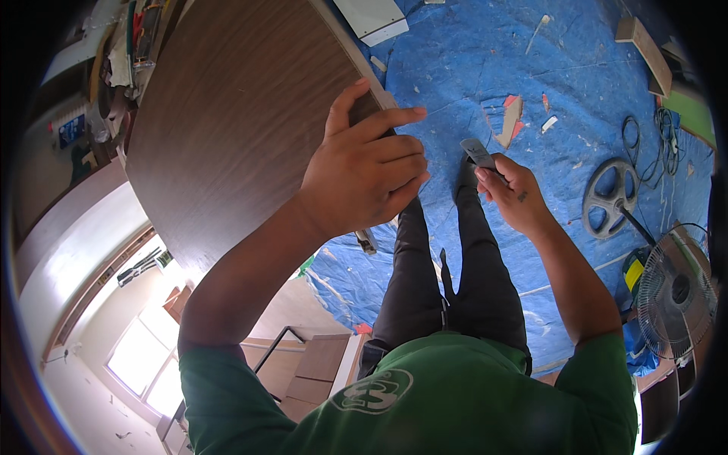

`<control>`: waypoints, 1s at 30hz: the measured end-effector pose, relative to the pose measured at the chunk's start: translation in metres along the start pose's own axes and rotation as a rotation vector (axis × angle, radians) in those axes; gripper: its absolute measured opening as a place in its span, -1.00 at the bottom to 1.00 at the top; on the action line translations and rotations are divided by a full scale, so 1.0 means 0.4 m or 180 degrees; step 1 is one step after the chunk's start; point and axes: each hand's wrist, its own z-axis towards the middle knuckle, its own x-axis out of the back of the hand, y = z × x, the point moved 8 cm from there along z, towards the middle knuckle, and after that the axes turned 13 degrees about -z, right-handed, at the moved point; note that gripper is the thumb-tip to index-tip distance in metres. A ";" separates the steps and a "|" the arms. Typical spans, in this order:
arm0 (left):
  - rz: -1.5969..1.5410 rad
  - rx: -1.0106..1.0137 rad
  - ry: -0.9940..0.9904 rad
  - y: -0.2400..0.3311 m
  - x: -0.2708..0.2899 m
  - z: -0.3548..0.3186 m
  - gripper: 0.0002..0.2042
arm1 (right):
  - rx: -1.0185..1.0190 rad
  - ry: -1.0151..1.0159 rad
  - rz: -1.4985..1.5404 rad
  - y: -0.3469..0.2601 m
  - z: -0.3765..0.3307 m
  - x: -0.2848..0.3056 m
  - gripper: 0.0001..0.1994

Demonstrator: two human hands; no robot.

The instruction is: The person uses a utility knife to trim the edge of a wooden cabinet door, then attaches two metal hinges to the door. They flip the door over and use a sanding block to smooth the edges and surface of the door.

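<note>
A large brown wood-grain panel (pixel 235 114) takes up the upper left. Over its right edge is my left hand (pixel 368 167), with thumb and fingers spread; it seems to rest against that edge, though the contact is hidden under the palm. My right hand (pixel 512 193) is closed round a flat grey metal blade tool (pixel 476 152), whose squared end sticks out beyond the fingers, pointing up and left. The tool's exact kind cannot be made out. It is held above the blue sheet, apart from the panel.
A blue tarp (pixel 455 61) with scraps and dust covers the floor. To the right stand a fan (pixel 675 292) with a round base (pixel 607 197) and a coiled black cable (pixel 667 144). A white box (pixel 371 19) and a wooden board (pixel 644 53) lie farther off.
</note>
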 end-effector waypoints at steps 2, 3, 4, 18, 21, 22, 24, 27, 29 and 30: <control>-0.0002 -0.0022 0.0019 0.003 0.001 0.000 -0.89 | -0.0020 -0.0003 0.0026 0.000 -0.001 0.001 -0.79; 0.0005 -0.0032 0.0023 0.005 0.002 0.000 -0.89 | -0.0051 -0.0012 0.0047 -0.001 -0.002 0.003 -0.79; 0.0011 -0.0042 0.0027 0.006 0.003 0.000 -0.89 | -0.0082 -0.0020 0.0068 -0.001 -0.004 0.003 -0.79; 0.0262 -0.0965 -0.0052 0.046 0.028 -0.031 -0.82 | -0.0225 -0.0027 0.0767 0.027 -0.016 0.003 -0.73; 0.0359 -0.1163 -0.0088 0.053 0.033 -0.031 -0.85 | -0.0267 -0.0004 0.0792 0.032 -0.016 0.009 -0.73; 0.0408 -0.1220 -0.0105 0.056 0.035 -0.031 -0.87 | -0.0309 0.0003 0.0833 0.033 -0.017 0.011 -0.73; 0.0436 -0.1198 -0.0099 0.055 0.039 -0.034 -0.88 | -0.0231 0.0022 0.0876 0.024 -0.016 0.016 -0.72; 0.0487 -0.1210 -0.0039 0.055 0.039 -0.045 -0.87 | -0.0136 0.0024 0.0966 0.024 -0.010 0.016 -0.71; 0.0406 -0.1070 -0.0082 0.045 0.037 -0.058 -0.82 | -0.0063 0.0058 0.1093 0.026 -0.003 0.012 -0.70; 0.0309 -0.0915 -0.0152 0.038 0.036 -0.066 -0.78 | -0.0018 0.0094 0.1186 0.026 -0.001 0.009 -0.70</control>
